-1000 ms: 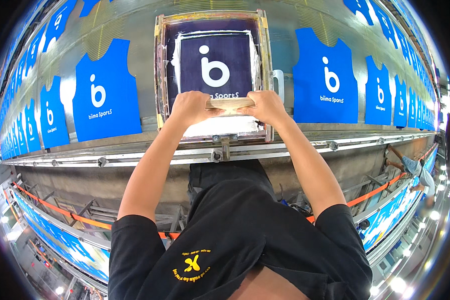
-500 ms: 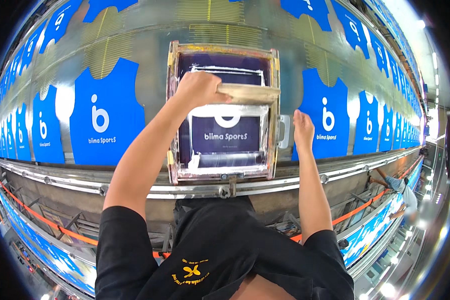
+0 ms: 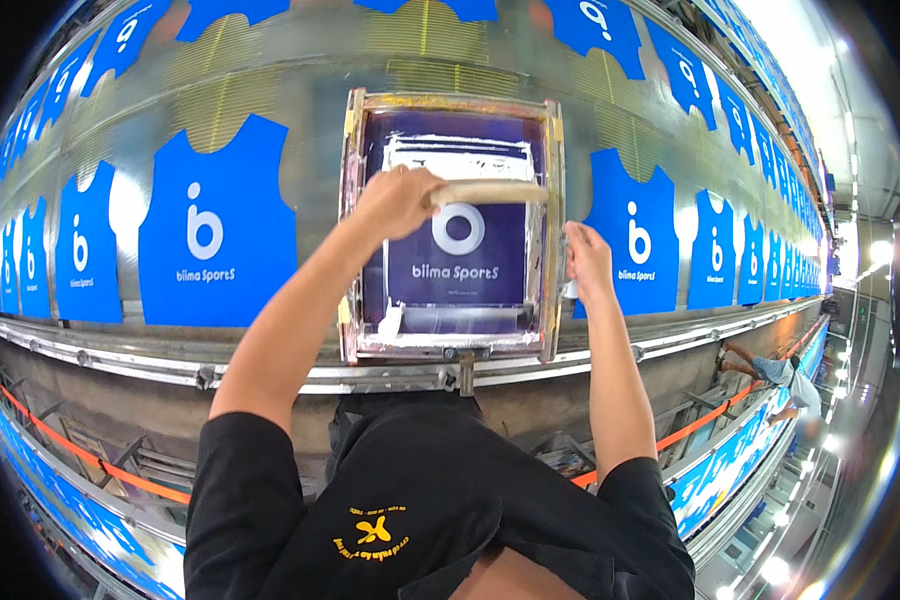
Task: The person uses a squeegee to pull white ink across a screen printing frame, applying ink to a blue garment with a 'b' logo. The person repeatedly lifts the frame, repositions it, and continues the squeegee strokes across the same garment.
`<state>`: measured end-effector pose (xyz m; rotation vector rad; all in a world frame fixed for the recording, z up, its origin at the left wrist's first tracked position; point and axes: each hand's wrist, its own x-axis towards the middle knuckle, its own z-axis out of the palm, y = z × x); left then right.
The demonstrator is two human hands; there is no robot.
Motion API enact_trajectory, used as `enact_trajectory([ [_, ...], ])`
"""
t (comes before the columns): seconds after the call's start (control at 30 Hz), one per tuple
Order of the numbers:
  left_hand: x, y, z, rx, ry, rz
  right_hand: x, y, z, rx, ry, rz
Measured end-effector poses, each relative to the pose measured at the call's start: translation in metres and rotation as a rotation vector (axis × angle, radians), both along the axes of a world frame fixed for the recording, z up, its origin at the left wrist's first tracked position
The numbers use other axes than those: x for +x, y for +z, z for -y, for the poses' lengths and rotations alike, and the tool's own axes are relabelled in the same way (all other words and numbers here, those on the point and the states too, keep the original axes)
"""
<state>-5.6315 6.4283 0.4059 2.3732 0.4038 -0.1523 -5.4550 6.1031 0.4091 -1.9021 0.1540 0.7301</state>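
A screen-printing frame [image 3: 555, 240] lies flat on the long table in front of me, its dark purple mesh [image 3: 420, 275] bearing a pale round emblem and lettering. White ink smears run around the mesh edges. My left hand [image 3: 402, 200] is closed around the left end of a wooden squeegee [image 3: 495, 192], which lies crosswise over the upper half of the mesh. At the frame's right side my right hand [image 3: 588, 258] has its fingers curled round the pale side handle [image 3: 570, 290], mostly hidden by the hand.
Blue jersey panels with white prints lie to the left [image 3: 215, 235] and right [image 3: 635, 235] of the frame. A metal rail [image 3: 390, 378] runs along the table's near edge. Another person [image 3: 785, 380] stands at the far right beside another table.
My right hand has moved left onto the frame's side handle. The squeegee now leaves the whole round emblem showing below it. The view has shifted slightly.
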Motion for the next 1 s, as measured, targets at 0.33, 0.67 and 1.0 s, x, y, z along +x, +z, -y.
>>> enact_trajectory([
  [0.33, -0.193, -0.006, 0.155, 0.167, -0.100, 0.304, -0.020, 0.010, -0.003, -0.020, -0.042, 0.479],
  [0.67, -0.329, 0.029, -0.027, 0.193, -0.039, 0.063, -0.189, -0.031, -0.181, -0.016, 0.028, 0.492],
  [1.0, -0.456, 0.037, -0.189, 0.236, -0.071, 0.026, -0.346, -0.053, -0.348, -0.054, -0.018, 0.372],
])
